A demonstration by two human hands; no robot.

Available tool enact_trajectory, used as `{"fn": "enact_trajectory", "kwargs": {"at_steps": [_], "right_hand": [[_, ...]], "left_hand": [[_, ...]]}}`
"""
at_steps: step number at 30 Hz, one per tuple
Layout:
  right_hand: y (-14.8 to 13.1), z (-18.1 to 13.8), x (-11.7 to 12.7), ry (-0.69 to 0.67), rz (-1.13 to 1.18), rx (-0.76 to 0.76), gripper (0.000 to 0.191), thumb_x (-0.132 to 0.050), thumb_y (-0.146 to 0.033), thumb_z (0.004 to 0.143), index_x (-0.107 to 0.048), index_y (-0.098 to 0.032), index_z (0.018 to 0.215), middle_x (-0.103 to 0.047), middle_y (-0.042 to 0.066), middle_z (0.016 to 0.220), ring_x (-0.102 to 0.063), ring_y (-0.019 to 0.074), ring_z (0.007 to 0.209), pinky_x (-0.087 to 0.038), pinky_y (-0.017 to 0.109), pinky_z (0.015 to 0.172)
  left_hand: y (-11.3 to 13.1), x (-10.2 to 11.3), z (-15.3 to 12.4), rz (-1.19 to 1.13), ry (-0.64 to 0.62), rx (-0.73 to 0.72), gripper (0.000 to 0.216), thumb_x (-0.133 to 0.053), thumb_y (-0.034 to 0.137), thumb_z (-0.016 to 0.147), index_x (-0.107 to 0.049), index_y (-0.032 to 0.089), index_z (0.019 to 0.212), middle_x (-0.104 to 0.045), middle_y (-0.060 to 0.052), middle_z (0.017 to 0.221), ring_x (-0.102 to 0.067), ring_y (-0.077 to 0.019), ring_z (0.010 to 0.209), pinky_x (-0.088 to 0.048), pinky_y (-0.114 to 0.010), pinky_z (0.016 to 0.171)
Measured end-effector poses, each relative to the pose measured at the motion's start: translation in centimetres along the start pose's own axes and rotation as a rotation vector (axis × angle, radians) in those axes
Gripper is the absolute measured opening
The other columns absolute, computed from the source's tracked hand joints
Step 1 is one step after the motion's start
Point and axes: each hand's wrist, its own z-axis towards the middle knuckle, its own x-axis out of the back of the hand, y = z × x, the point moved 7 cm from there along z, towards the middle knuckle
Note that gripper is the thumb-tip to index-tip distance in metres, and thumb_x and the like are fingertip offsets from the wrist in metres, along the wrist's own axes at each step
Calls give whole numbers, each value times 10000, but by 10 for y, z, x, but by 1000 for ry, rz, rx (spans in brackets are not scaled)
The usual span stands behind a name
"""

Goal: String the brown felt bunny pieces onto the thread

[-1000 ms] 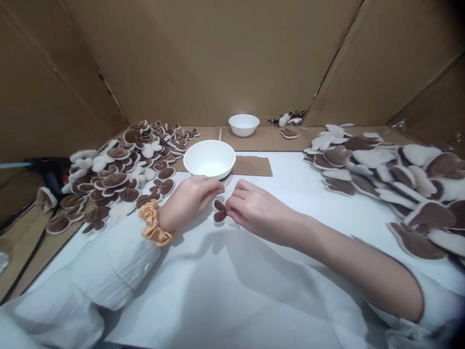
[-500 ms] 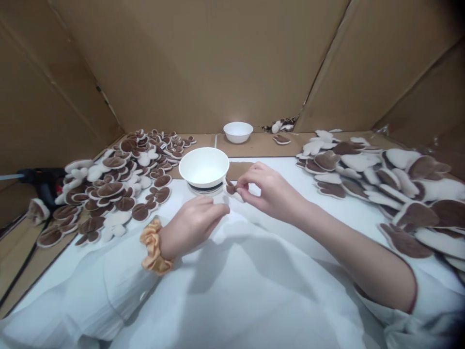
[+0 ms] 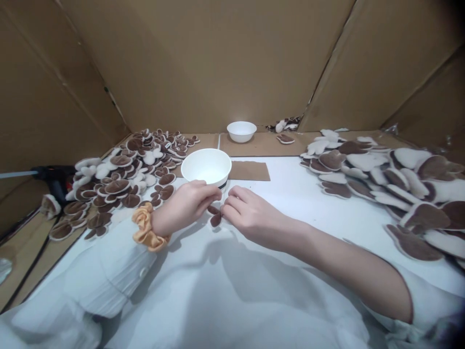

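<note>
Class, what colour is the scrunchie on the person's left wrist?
The scrunchie is orange-gold, seen in the head view, beside the white sleeve.

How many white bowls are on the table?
2. The near bowl sits just beyond the left hand and right hand. The far bowl stands by the cardboard wall. None seems hidden.

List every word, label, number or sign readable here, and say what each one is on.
No readable text anywhere.
Near paper bowl: only a dark band low on its side, no lettering.
Far bowl: plain white.
Left pile of brown plush pieces: one small white tag-like speck, too small to read.
Cardboard walls: unprinted.
Small brown piece between left hand and right hand: no marking.
</note>
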Motion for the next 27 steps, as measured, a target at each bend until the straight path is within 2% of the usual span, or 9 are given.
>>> {"fn": "enact_trajectory", "kwargs": {"at_steps": [4, 7, 10, 12, 15, 19, 22, 24, 27], "right_hand": [[4, -2, 12, 52, -26, -17, 270, -349, -95, 874, -573, -90, 724, -543, 97, 646, -432, 172, 661, -362, 295, 595], [10, -4, 19, 89, -33, -50, 240, -348, -89, 872, -579, -106, 809, -556, 94, 673, -454, 188, 716, -367, 303, 614], [14, -6, 21, 128, -52, -81, 230, -348, -83, 869, -569, -120, 817, -562, 88, 695, -463, 189, 735, -369, 311, 635], [17, -8, 19, 139, -67, -110, 227, -349, -92, 870, -561, -126, 799, -563, 85, 699, -460, 184, 725, -374, 319, 655], [23, -10, 13, 157, -101, -166, 219, -354, -106, 870, -559, -124, 793, -572, 91, 715, -449, 183, 721, -383, 329, 672], [27, -10, 15, 234, -55, -242, 191, -404, -132, 846, -557, -121, 732, -570, 85, 686, -426, 180, 705, -396, 326, 657], [32, -10, 21, 278, 83, -331, 147, -453, -165, 819, -548, -138, 710, -555, 81, 701, -425, 190, 751, -408, 324, 669], [37, -11, 23, 295, 215, -421, 84, -495, -182, 796, -540, -151, 733, -545, 91, 814, -433, 200, 838, -413, 327, 718], [46, -14, 14, 242, 521, -541, 48, -534, -186, 767, -492, -171, 784, -521, 65, 892, -478, 158, 813, -424, 291, 708]], "left_hand": [[-16, -3, 1, -275, -59, 173, 209, -384, 205, 843, -576, 147, 786, -579, 2, 686, -488, -97, 608, -362, -201, 592], [-17, -13, 1, -577, -118, 250, 225, -390, 256, 829, -558, 129, 750, -542, 1, 648, -432, -91, 559, -328, -198, 525], [-12, -28, -1, -886, -185, 281, 190, -428, 265, 804, -501, 128, 694, -417, 26, 583, -329, -71, 513, -272, -192, 476], [-11, -36, -3, -1005, -165, 333, 139, -463, 256, 784, -471, 141, 706, -277, 58, 543, -228, -59, 480, -206, -184, 440], [-11, -40, -7, -1059, -48, 385, 100, -487, 250, 779, -475, 158, 819, -196, 73, 534, -167, -58, 466, -158, -176, 420], [-5, -37, -12, -995, 65, 402, 132, -474, 251, 806, -487, 158, 899, -218, 74, 523, -175, -59, 464, -162, -182, 420], [-2, -33, -12, -982, 108, 418, 104, -479, 250, 804, -492, 150, 827, -247, 64, 548, -206, -61, 484, -176, -191, 432], [-1, -31, -10, -1010, 121, 417, 111, -484, 250, 796, -476, 149, 749, -257, 59, 562, -211, -61, 490, -180, -195, 436], [-1, -29, -8, -1058, 127, 408, 155, -489, 249, 786, -442, 151, 675, -262, 56, 572, -206, -61, 492, -179, -199, 438]]}}
